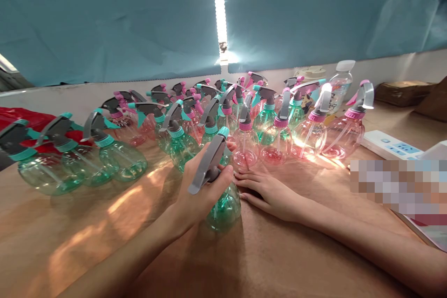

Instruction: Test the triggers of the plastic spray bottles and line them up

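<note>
Near tabletop: brown surface (279,263) between the forearms, room for low sliding.
Green spray bottle (225,212): between the hands, base seemingly on the table.
Left hand (200,195): wrapped round its neck by the grey sprayer head (211,158); best kept snug, without squeezing the trigger.
Right hand (270,193): holding nothing, palm down beside the bottle, contact unclear; well placed to steady it.
Side limits: green bottles (122,163) left, power strip (387,144) right.
Far limit: pink bottles (246,149) crowd the fingertips; white wall (45,107) behind.
</note>
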The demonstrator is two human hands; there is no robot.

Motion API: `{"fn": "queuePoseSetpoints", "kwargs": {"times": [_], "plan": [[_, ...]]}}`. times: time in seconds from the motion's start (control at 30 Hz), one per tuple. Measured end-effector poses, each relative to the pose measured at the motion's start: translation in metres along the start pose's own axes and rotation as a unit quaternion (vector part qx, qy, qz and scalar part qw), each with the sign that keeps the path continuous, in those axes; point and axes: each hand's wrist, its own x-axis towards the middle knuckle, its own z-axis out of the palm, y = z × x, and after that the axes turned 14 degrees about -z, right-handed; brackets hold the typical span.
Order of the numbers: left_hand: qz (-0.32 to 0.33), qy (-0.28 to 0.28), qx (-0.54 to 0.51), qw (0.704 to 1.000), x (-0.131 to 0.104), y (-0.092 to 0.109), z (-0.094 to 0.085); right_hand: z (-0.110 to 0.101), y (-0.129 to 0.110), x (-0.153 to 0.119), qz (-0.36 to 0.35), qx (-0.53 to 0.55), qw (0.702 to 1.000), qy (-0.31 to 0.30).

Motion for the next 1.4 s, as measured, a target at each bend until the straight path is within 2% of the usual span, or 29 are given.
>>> {"fn": "queuePoseSetpoints", "kwargs": {"times": [0.27,0.5,0.63,0.8,0.97,1.23,1.4], "plan": [[-0.012,0.009,-0.001,1.0,0.001,-0.004,-0.005,0.001,0.0,-0.001,0.0,-0.002,1.0,0.006],[-0.02,0.009,-0.018,1.0,0.0,-0.01,-0.006,0.001,0.001,-0.001,0.002,-0.014,1.0,-0.012],[-0.004,0.012,-0.007,1.0,0.002,-0.013,-0.007,0.0,0.0,-0.001,-0.001,-0.016,1.0,-0.004],[-0.01,-0.007,-0.022,1.0,0.003,-0.006,-0.004,-0.001,-0.001,0.0,-0.001,-0.017,1.0,-0.007],[0.007,0.001,-0.003,1.0,0.0,0.002,-0.002,0.0,0.0,0.0,0.005,-0.005,1.0,-0.002],[0.023,-0.017,-0.002,1.0,0.001,0.0,-0.002,-0.001,-0.001,0.0,0.001,0.0,1.0,0.0],[0.003,-0.018,-0.02,1.0,0.001,-0.001,-0.001,-0.001,-0.002,0.001,0.004,-0.011,1.0,-0.005]]}}
